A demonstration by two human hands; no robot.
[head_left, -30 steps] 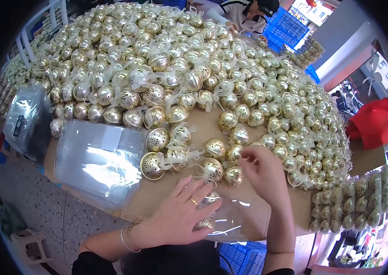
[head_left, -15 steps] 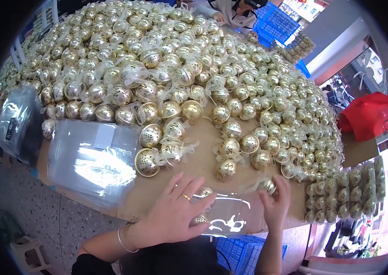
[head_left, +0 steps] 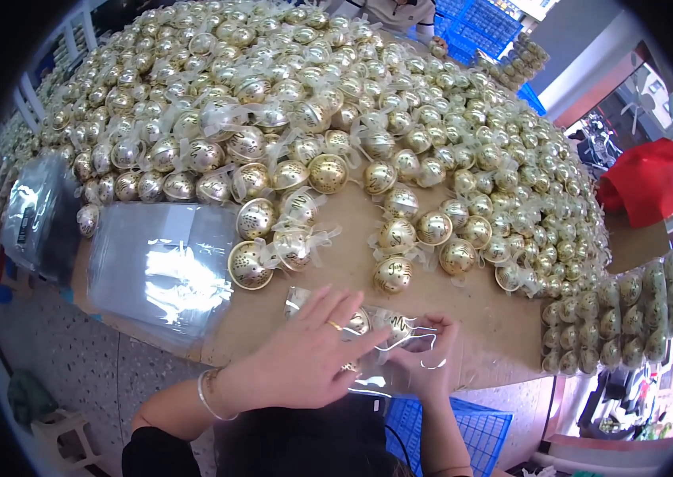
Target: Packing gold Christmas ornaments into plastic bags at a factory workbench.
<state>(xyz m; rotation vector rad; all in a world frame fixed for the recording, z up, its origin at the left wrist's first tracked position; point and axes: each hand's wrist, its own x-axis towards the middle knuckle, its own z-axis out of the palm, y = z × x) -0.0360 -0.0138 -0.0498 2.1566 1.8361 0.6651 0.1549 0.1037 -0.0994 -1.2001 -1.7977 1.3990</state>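
Note:
A clear plastic bag [head_left: 376,380] lies at the table's near edge with a few gold ball-shaped bell ornaments inside, partly hidden by my hands. Across its left part my left hand [head_left: 301,346] rests flat, fingers stretched out and holding nothing. A gold bell ornament with dark script [head_left: 398,327] sits at the bag's right part, under shiny film. My right hand [head_left: 430,358] closes round that ornament's right side, thumb and fingers bent; film glare crosses the fingers. Just beyond the bag stands another gold bell ornament [head_left: 393,275].
A large heap of gold bell ornaments with pale ribbons [head_left: 273,87] covers the table. At the left lies a stack of clear bags [head_left: 162,270]. Packed ornaments [head_left: 611,318] stand at the right edge, near a red bag [head_left: 650,183]. A blue crate [head_left: 479,433] is below; a person [head_left: 400,14] sits opposite.
My right hand has moved left, bringing the ornament from beside the bag to under its film. My left hand stays spread over the bag. The view has shifted slightly.

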